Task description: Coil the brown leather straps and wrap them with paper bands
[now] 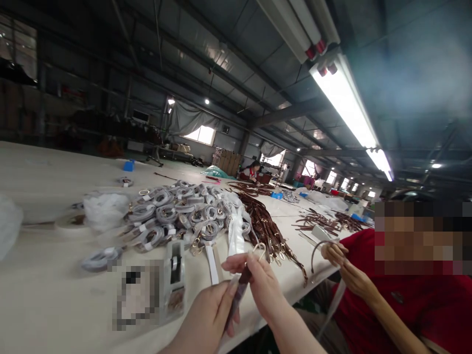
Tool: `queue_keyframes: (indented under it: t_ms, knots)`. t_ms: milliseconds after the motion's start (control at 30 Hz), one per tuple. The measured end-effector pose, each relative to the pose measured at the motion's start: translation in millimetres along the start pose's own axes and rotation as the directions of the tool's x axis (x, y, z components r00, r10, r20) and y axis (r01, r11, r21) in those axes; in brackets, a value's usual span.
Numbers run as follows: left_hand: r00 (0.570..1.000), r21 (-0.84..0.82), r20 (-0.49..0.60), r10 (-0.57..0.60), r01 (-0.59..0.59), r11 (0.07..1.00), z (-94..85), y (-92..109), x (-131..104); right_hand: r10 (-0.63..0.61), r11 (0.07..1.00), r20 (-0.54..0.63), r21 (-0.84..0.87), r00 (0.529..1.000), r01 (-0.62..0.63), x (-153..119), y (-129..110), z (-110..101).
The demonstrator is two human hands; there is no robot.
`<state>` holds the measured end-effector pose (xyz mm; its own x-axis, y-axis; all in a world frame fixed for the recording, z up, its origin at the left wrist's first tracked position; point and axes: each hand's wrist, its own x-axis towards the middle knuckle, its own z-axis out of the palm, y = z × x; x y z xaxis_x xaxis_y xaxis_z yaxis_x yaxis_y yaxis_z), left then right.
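My left hand [214, 307] is closed around a dark brown strap [240, 291] that slants up over the table's front edge. Near the strap's upper end, my right hand [262, 280] pinches it just below a gold-coloured metal hook [259, 250]. Some clear plastic film seems to lie along the strap. Beyond my hands lies a heap of coiled straps in plastic wrapping [184, 211]. To its right, unwrapped brown straps [263, 223] with gold-coloured hooks spread over the table. A grey tape dispenser [175, 280] stands left of my hands, with pale strips [212, 264] beside it.
At my right sits a co-worker in a red shirt [387, 295], whose hands hold another strap [316, 255]. A tape roll [72, 223] and crumpled plastic [106, 209] lie on the left of the long white table [55, 280]. Another person [254, 172] is farther back.
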<state>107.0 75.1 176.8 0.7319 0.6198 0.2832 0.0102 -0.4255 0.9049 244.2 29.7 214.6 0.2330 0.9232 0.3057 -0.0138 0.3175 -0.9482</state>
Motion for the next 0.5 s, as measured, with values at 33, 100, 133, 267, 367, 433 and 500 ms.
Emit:
queue_keyframes:
  t_ms: [33, 100, 133, 267, 367, 433, 500]
  knots:
    - [1.0, -0.009, -0.017, 0.015, -0.015, 1.0, -2.6, 6.0, 2.7, 0.028, 1.0, 0.071, -0.007, 0.997, -0.028, -1.1, -1.7, 3.3]
    - [0.999, -0.046, -0.035, 0.03, -0.031, 0.998, -7.2, 13.5, 6.7, 0.063, 0.998, 0.182, 0.013, 0.981, -0.067, -4.1, -2.8, 6.7]
    - [0.999, -0.088, -0.031, 0.028, -0.03, 0.996, -8.6, 14.5, 7.4, 0.062, 0.997, 0.209, 0.041, 0.976, -0.073, -6.1, -1.0, 6.5]
    - [0.995, -0.406, 0.051, -0.081, 0.095, 0.909, -8.4, 6.3, -2.8, 0.116, 0.953, 0.368, 0.22, 0.923, -0.208, -21.5, 33.0, 4.4]
    - [0.958, -0.628, 0.183, -0.222, 0.288, 0.723, -10.3, -5.9, -24.9, 0.208, 0.902, 0.58, 0.197, 0.788, -0.383, -45.3, 78.2, 14.1]
    - [0.926, -0.703, 0.281, -0.253, 0.378, 0.602, -16.4, -19.0, -42.9, 0.263, 0.904, 0.676, 0.076, 0.688, -0.42, -65.7, 103.0, 23.2]
    - [0.912, -0.738, 0.342, -0.226, 0.41, 0.537, -24.4, -39.1, -61.6, 0.336, 0.926, 0.65, -0.095, 0.682, -0.366, -85.0, 116.9, 27.7]
